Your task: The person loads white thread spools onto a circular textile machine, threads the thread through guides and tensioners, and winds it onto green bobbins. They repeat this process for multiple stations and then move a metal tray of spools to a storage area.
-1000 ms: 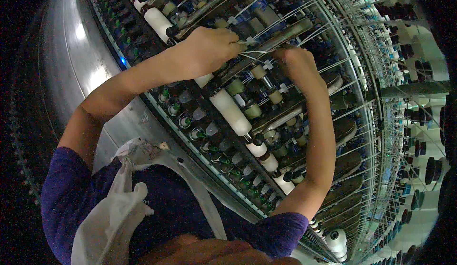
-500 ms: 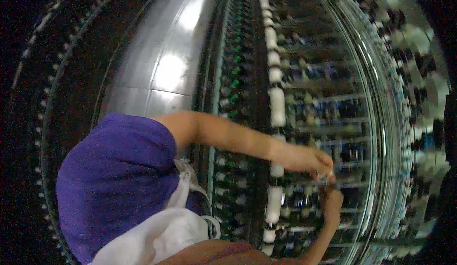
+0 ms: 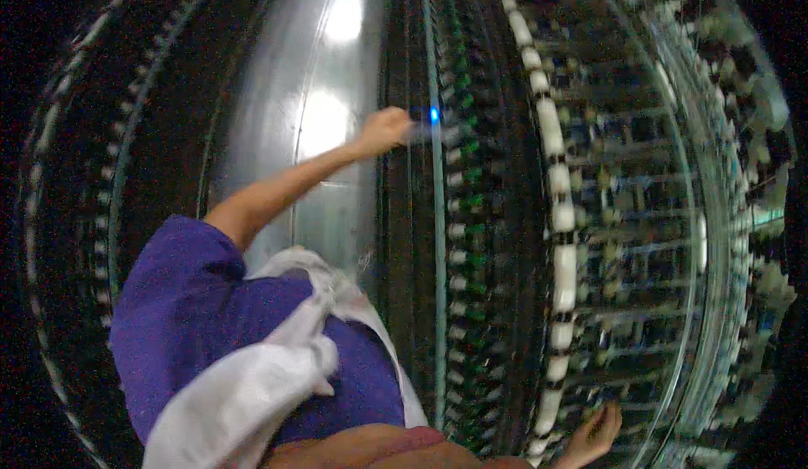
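Note:
My left hand (image 3: 387, 129) reaches out over the edge of the long machine, its fingers curled closed. A pale blurred streak (image 3: 422, 134) extends from it toward a row of spindles (image 3: 463, 178) with white tips and green parts; what it holds I cannot make out. A small blue light (image 3: 434, 115) glows next to the streak. At lower right, my right hand (image 3: 594, 437) is bent with its fingers drawn together, beside the line of white rollers (image 3: 565, 275). Anything in its fingers is too small or blurred to name.
A shiny grey floor aisle (image 3: 337, 208) runs between two long machines. The left machine (image 3: 118, 153) has its own row of pale tips. Rails (image 3: 686, 216) and blurred thread parts fill the right side. A white cloth (image 3: 244, 385) hangs over my purple shirt (image 3: 181, 309).
My hands were together beyond the white rollers and are now apart. The left has swung up and left to the spindle row; the right has dropped lower. The view has shifted too.

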{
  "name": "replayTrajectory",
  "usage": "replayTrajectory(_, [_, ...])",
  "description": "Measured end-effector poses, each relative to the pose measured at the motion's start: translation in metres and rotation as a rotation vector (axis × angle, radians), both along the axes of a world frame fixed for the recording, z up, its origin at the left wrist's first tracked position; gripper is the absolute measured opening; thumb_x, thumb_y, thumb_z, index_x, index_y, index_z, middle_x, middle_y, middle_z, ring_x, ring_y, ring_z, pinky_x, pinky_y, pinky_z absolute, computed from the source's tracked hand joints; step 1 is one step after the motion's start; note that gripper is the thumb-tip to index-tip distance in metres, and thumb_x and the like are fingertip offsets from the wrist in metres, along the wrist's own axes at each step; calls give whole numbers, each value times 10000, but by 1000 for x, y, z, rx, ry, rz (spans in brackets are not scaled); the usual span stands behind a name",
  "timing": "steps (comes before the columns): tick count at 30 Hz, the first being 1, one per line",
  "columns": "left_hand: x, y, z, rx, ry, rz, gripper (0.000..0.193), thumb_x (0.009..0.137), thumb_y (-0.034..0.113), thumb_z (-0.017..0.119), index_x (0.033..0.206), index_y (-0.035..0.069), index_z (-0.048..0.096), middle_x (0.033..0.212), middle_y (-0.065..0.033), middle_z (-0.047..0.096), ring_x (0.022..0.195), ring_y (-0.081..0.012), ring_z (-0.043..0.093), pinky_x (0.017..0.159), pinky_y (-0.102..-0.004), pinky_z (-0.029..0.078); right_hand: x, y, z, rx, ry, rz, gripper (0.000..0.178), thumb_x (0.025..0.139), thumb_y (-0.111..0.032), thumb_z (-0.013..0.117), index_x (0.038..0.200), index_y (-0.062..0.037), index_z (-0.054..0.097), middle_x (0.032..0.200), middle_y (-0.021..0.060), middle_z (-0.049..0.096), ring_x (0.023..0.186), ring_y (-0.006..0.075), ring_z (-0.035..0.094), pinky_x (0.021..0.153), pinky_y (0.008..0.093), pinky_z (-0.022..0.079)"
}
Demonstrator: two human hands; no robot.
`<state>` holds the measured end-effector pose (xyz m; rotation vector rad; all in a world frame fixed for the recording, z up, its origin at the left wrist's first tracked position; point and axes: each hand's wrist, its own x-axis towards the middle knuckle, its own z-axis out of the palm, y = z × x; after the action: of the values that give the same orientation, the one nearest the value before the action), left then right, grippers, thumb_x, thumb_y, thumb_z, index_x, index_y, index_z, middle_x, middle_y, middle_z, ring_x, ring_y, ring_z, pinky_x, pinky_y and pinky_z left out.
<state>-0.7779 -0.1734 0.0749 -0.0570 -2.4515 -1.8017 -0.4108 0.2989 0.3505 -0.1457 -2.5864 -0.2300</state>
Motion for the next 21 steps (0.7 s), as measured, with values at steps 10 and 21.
replayTrajectory(10, [-5,-109,-200,-967,-484,-678,507,762,94,635,1251,220,588,1423,-155,384,1271,-333,389,960,-540,346,-137,-186,-121,-208,-234,274,136,876,-63,612,1000,-14,637,955,153,650,825,313,639,692,403,520])
replayTrajectory(21, [-54,-110,-197,-832,-165,-404,404,826,198,658,1213,120,571,1042,-167,638,953,-325,626,806,-417,504,-254,-249,-256,-346,-463,495,148,813,-96,641,954,-48,636,868,124,647,770,306,633,661,401,521])
